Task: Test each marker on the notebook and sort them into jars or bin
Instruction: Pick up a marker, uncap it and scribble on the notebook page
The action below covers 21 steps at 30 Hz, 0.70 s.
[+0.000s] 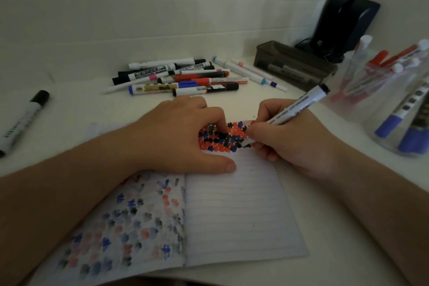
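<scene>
An open lined notebook [234, 211] lies in front of me, its right page carrying a patch of red, blue and black test marks at the top. My right hand [292, 144] grips a white marker [294, 109] with a black end, its tip down on that patch. My left hand [183, 137] rests on the notebook, fingers curled against the page and thumb stretched along it. A pile of assorted markers [181, 76] lies beyond. Two clear jars stand at the right, one with red markers [380, 76], one with blue markers [408, 127]. A dark bin [292, 65] sits behind.
One black-capped marker [21, 121] lies alone at the far left of the white table. A dark device with a cable [343, 23] stands in the back right corner against the wall. The notebook's left page is covered in faded colour blots.
</scene>
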Each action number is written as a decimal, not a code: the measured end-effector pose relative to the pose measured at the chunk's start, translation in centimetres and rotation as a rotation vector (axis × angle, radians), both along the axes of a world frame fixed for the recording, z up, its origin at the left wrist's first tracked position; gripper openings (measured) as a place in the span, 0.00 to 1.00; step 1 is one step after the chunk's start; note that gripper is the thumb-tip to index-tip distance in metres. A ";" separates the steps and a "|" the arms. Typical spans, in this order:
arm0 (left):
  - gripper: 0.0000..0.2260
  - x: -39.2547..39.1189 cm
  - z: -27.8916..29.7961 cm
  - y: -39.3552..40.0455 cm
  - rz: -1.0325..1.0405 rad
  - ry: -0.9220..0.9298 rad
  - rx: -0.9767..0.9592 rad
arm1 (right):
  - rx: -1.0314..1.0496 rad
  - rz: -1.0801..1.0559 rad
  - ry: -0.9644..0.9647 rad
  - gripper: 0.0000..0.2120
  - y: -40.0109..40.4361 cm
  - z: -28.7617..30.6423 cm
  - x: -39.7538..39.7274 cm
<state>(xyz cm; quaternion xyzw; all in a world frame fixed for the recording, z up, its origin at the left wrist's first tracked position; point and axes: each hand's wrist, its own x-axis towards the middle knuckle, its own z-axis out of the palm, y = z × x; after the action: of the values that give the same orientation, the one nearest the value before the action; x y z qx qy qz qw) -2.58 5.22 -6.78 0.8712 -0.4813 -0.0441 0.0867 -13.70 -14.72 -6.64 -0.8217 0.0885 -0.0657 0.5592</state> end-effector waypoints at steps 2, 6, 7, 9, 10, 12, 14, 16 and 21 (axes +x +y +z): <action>0.34 0.0 0.0 0.0 -0.001 -0.004 0.002 | -0.012 -0.010 -0.003 0.09 0.1 -0.1 0.1; 0.34 0.0 -0.1 0.0 0.001 0.001 0.010 | -0.087 -0.022 0.013 0.11 0.4 -0.1 0.0; 0.34 0.0 -0.1 -0.1 0.000 -0.004 0.011 | -0.108 -0.027 0.010 0.11 0.5 -0.1 0.0; 0.35 0.0 -0.1 0.0 0.004 -0.004 0.011 | -0.157 -0.039 -0.001 0.11 0.7 -0.2 0.0; 0.35 0.0 0.0 0.0 0.005 -0.001 0.013 | -0.176 -0.046 -0.008 0.11 0.8 -0.1 0.0; 0.35 0.0 0.0 0.0 0.005 0.002 0.014 | -0.185 -0.053 -0.016 0.11 0.8 0.0 0.0; 0.35 0.0 0.0 0.0 0.007 0.000 0.010 | -0.158 -0.046 -0.015 0.11 0.6 0.0 -0.1; 0.35 0.0 0.0 0.1 0.007 0.000 0.009 | -0.128 -0.028 -0.011 0.11 0.6 0.0 -0.1; 0.35 -0.1 0.0 0.0 0.004 0.003 0.002 | -0.182 -0.040 -0.007 0.11 0.9 -0.1 -0.1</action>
<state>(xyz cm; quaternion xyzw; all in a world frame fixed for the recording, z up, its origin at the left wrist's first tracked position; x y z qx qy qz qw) -2.70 5.26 -6.81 0.8722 -0.4793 -0.0458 0.0864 -13.83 -13.77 -6.72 -0.8668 0.0968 -0.0876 0.4812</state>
